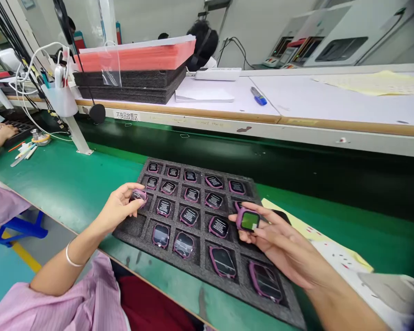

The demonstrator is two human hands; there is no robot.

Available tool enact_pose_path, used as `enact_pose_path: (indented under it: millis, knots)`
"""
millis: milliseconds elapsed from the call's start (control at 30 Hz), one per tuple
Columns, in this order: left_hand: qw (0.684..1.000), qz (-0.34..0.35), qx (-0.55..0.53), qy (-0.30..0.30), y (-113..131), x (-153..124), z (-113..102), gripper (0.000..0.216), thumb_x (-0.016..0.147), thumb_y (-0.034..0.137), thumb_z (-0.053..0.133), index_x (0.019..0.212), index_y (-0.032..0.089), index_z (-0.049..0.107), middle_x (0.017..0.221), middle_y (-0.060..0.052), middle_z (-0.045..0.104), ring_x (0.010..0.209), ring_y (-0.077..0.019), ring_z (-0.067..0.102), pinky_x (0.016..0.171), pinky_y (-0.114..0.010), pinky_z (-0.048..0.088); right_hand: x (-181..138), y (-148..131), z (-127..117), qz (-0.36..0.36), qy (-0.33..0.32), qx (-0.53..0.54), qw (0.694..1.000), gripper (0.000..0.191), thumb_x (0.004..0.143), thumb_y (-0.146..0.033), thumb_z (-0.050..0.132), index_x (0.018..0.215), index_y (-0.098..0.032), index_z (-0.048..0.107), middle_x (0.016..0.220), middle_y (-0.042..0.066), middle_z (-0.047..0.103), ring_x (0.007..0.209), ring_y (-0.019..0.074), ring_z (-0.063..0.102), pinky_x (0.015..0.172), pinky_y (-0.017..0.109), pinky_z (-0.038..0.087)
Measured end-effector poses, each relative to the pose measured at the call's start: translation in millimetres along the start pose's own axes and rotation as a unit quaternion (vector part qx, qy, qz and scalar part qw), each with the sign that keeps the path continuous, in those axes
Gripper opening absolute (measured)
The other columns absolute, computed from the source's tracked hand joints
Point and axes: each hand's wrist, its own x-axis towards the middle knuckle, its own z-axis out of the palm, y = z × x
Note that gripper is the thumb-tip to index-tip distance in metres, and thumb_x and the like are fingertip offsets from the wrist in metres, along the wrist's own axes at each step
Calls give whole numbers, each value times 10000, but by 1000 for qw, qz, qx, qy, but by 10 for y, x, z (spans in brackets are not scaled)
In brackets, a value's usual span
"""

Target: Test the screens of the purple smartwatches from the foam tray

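A dark grey foam tray (200, 243) lies on the green bench, its square pockets holding several purple-framed smartwatches. My left hand (119, 207) pinches one purple smartwatch (139, 196) by its edges over the tray's left side. Between the thumb and fingers of my right hand (276, 234) is another purple smartwatch (249, 221), its screen showing green, above the right side of the tray. Many watches in the back rows show lines of white text, such as the watch (189, 215) near the middle. The front-row watches, like this one (222, 261), have dark screens.
A shelf (207, 112) runs behind the tray, bearing stacked black foam trays (124, 85), red foam, papers and a blue pen (258, 96). A white cup of pens (60, 99) hangs at its left. Another person's hands (2, 133) are at the far left. Marked paper (345, 257) lies right.
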Motion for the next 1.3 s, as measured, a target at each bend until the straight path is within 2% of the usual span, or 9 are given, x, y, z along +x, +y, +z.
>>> enact_pose_path:
  millis: [100,267,433,600,733,900,1000,1167,1300]
  knots:
    - [999,0,-2,-40,-46,-77,-60,592,737,194,849,1266,199,583,1062,-40,672,695,-83,614,642,-206,540,-19,-57,45,15,5,-7,1000,707,657,-519,940,1264,-310,642,1121,113,742,748,256,653,733,427,556]
    - [990,-14,102,-95,-114,-288,-254,595,833,271,789,1376,222,552,1234,-105,671,916,-178,672,822,-307,560,-52,-124,101,38,29,11,999,733,546,-530,1001,1172,-334,674,1038,69,748,710,222,636,697,373,554]
    - [926,43,360,-105,-169,-420,-450,516,888,378,751,1379,278,629,1299,-104,663,1148,-283,564,1052,-462,461,-43,-81,67,35,25,9,999,714,538,-534,1008,1150,-345,693,995,70,744,735,244,644,692,380,550]
    - [884,64,438,-151,-264,-432,-563,651,974,412,627,1583,294,430,1366,-139,535,1290,-316,474,1149,-517,376,-46,-96,79,18,7,31,999,643,623,-466,982,1176,-326,683,931,50,734,712,227,640,705,382,537]
    - [851,120,499,-109,-291,-372,-664,667,966,478,624,1586,351,412,1369,-127,520,1259,-338,495,1104,-517,413,-67,-149,120,0,-15,34,999,665,647,-387,947,1224,-289,632,1040,73,750,724,220,650,740,399,525]
    - [816,219,531,-66,-146,-65,-689,585,963,515,616,1521,432,462,1293,-95,568,1207,-357,552,1053,-558,444,-61,-171,122,-59,-31,-2,998,592,733,-292,836,1268,-251,583,1121,91,741,749,197,670,761,371,508]
    - [820,226,523,-51,52,254,-566,558,962,516,618,1496,478,458,1372,-76,532,1305,-371,523,1091,-590,438,-76,-179,115,-94,-32,-29,995,549,751,-239,777,1261,-243,572,1146,87,732,763,189,677,760,356,500]
    - [884,136,446,35,241,973,-298,557,998,570,530,1455,252,525,1544,-107,465,1415,-365,477,1167,-531,428,-83,-220,73,-116,3,-20,993,538,718,-193,724,1226,-245,556,1149,72,723,763,178,673,749,339,489]
    - [896,141,412,93,31,1390,-208,559,1052,623,362,1229,171,640,1548,-89,513,1510,-385,365,1272,-547,269,-80,-275,13,-130,47,-5,990,548,699,-198,736,1211,-252,546,1141,67,720,760,182,671,729,337,485]
